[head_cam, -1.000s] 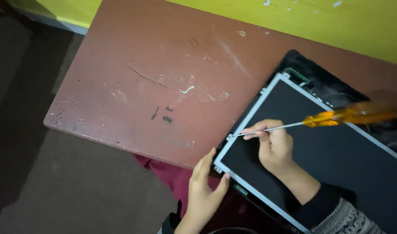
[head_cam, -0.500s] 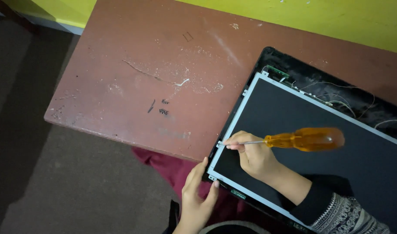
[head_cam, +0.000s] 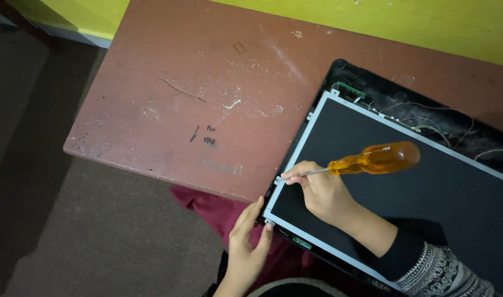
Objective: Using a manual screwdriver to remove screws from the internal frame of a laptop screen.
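The right hand (head_cam: 323, 192) pinches a screwdriver (head_cam: 367, 160) by its shaft, tip at the panel's (head_cam: 427, 187) left edge. The left hand (head_cam: 247, 245), fingers spread, steadies the panel's near corner over the table (head_cam: 207, 99) edge.

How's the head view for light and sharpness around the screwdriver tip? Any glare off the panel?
Head view: dim, even light, no glare on the dark display panel. The orange-handled screwdriver is sharp, its thin shaft readable down to the panel's left edge, where the right hand pinches it. The left hand at the lower corner looks slightly soft. The floor falls into shadow.
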